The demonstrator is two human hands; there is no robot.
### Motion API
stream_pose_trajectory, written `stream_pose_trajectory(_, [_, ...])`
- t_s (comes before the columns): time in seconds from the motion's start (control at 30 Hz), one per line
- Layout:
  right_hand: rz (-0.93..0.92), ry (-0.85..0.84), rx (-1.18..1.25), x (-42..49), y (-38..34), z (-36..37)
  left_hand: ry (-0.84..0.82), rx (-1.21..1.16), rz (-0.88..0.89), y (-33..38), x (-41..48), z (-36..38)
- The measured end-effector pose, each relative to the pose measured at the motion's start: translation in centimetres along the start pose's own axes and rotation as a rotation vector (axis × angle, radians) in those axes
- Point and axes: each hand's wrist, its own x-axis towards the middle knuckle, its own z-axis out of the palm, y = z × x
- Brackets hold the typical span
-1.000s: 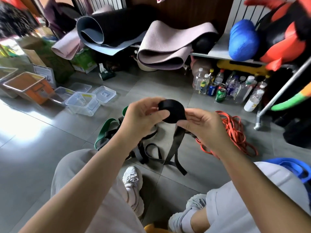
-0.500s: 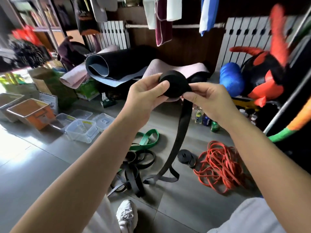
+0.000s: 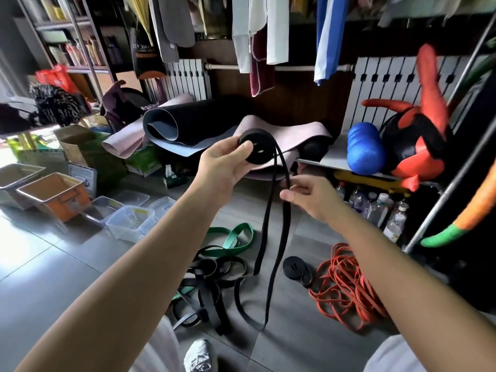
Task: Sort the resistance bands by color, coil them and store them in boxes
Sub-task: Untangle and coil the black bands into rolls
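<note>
One view only, head-worn and wide-angle, straight lines bowing at the edges. It faces forward and slightly down, close behind the left hand point(image 3: 222, 170) and right hand point(image 3: 314, 200), which reach in from the bottom edge, floor point(image 3: 53, 277) beyond, radiator point(image 3: 188, 76) at the far wall.

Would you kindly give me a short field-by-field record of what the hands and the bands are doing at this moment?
Left: left hand grips the coiled part of the black band, held up in the air
Right: right hand pinches that band's loose strands below the coil
Tail: uncoiled, hanging to the floor
Black on floor: loose black bands; one coiled black band
Other colors on floor: green band; orange bands
Storage: clear boxes on the floor, left
</note>
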Motion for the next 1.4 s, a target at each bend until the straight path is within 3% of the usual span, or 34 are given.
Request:
stream_pose_trajectory(0.13, [-0.067,0.103,0.115,0.7,-1.8,-2.5,-0.015,-0.009,0.053,1.8,0.3,-0.2])
stream_pose_trajectory(0.27, [-0.032,0.017,-0.021,1.1,-1.6,-2.4,-0.060,0.090,0.007,1.7,-0.2,0.6])
stream_pose_trajectory(0.4, [-0.137,0.040,0.231,-0.4,-1.5,-0.9,-0.064,0.184,-0.083,-0.7,-1.5,0.0])
stream_pose_trajectory(0.6, [-0.095,0.037,0.295,-4.0,1.6,2.5,-0.020,0.101,-0.152,-5.6,-5.6,-2.0])
stream_pose_trajectory(0.77, [-0.030,0.064,0.373,-7.1,4.2,5.1,-0.081,-0.080,-0.260,-8.9,-9.2,-2.9])
stream_pose_trajectory(0.83, [-0.020,0.018,0.278,-8.1,5.2,5.4,-0.084,0.154,-0.271,-9.5,-9.9,-3.7])
stream_pose_trajectory(0.9, [0.029,-0.021,0.168,-8.9,6.0,5.4,-0.127,0.657,-0.152,-9.5,-9.9,-4.6])
stream_pose_trajectory(1.0, [0.067,-0.078,-0.072,-9.7,6.5,5.7,-0.384,1.158,0.024,-8.9,-10.0,-4.7])
stream_pose_trajectory(1.1, [0.070,-0.117,-0.235,-10.3,6.1,6.5,-0.533,1.444,0.146,-8.8,-10.3,-4.1])
stream_pose_trajectory(1.23, [0.061,-0.110,-0.100,-10.5,6.5,6.6,-0.382,1.334,0.095,-8.8,-11.2,-4.7])
stream_pose_trajectory(1.4, [0.058,-0.124,0.239,-10.7,7.3,6.5,-0.123,0.879,-0.026,-9.5,-11.9,-4.9])
